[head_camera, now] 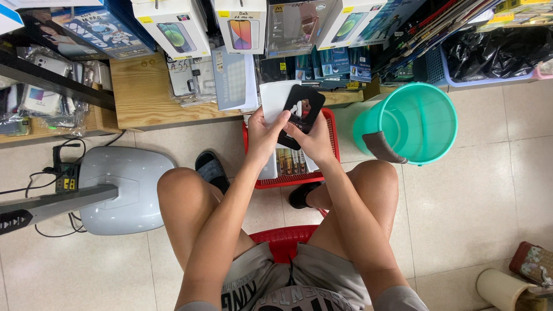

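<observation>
My left hand and my right hand are raised together over a red plastic basket on the floor. Between them I hold a black phone case with a pale printed figure on it. Behind it is a white flat packet, pinched by my left fingers. My right thumb presses on the lower part of the case. Several more packets stand upright in the basket, below my hands. I sit on a red stool with my knees spread.
A teal plastic bin stands to the right of the basket. A low wooden shelf ahead carries boxed phone cases and packets. A grey fan base with cables sits at the left. Black sandals are on my feet.
</observation>
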